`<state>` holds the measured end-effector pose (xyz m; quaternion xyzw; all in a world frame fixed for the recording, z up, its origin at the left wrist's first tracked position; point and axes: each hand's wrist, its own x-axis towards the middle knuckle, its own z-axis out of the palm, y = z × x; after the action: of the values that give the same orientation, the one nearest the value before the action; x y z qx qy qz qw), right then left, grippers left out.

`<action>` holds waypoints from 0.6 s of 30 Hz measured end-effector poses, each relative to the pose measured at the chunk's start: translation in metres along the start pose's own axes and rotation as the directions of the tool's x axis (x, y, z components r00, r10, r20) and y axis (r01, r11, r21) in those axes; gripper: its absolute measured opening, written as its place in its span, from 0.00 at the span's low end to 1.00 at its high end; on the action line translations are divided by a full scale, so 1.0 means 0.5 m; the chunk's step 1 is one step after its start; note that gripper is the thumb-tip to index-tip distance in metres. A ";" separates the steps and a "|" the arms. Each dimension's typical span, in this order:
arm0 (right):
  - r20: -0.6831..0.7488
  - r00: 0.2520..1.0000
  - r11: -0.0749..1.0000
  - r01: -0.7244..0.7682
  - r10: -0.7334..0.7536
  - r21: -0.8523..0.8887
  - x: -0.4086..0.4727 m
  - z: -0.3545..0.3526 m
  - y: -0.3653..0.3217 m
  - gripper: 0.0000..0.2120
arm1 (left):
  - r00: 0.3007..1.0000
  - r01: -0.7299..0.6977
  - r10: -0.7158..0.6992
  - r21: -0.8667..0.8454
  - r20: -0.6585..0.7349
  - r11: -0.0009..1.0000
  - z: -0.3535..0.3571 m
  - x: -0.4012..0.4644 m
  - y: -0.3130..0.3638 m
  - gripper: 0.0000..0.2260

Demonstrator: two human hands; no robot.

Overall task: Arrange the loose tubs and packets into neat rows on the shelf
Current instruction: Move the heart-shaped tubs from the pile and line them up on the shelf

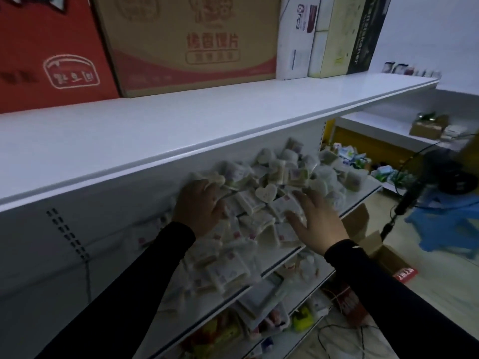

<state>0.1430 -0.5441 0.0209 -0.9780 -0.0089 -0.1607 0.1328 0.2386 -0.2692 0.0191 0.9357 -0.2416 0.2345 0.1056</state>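
A heap of several small white tubs and packets [272,182] lies jumbled on the middle shelf [363,203], some heart-shaped [267,193], some square with pink labels. My left hand [198,206] reaches into the left of the heap, its fingers curled over a white tub at the back. My right hand [317,221] hovers over the right part of the pile with fingers spread and straight, holding nothing. Nearer tubs [228,270] lie in rough flat rows at the shelf's front.
A white top shelf [181,130] overhangs the pile and carries a red carton [49,53], a brown carton [186,40] and upright boxes [334,35]. Lower shelves hold mixed goods [259,314]. On the floor at right stand a fan [440,174], a blue stool [448,229] and an open cardboard box [386,257].
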 end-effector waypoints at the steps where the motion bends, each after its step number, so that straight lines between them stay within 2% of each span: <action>1: 0.008 1.000 1.000 -0.002 0.002 0.000 0.025 0.010 0.005 0.28 | 1.000 0.013 -0.013 0.009 0.020 1.000 0.009 0.019 -0.011 0.19; 5: 0.062 0.996 0.998 0.068 -0.068 -0.011 0.111 0.062 0.019 0.30 | 0.994 0.040 -0.045 0.051 0.098 0.998 0.032 0.063 -0.038 0.22; 9: 0.149 0.970 0.981 0.191 -0.192 0.016 0.194 0.107 0.029 0.33 | 0.936 0.210 -0.242 0.148 0.256 0.966 0.069 0.096 -0.056 0.28; 12: 0.219 0.940 0.964 0.264 -0.262 0.021 0.235 0.135 0.037 0.33 | 0.920 0.296 -0.329 0.171 0.214 0.940 0.083 0.095 -0.048 0.25; 14: 0.244 0.925 0.955 0.293 -0.292 0.035 0.248 0.141 0.045 0.33 | 0.919 0.341 -0.357 0.117 0.167 0.933 0.072 0.093 -0.035 0.23; 18: 0.132 0.935 0.927 0.292 -0.329 0.236 0.267 0.122 0.067 0.29 | 0.865 0.502 -0.497 -0.095 0.070 0.860 0.025 0.075 -0.005 0.23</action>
<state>0.2907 -0.5637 -0.0012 -0.9543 -0.1926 -0.0941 0.2083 0.2736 -0.2861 0.0263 0.9639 -0.0056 0.1652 0.2086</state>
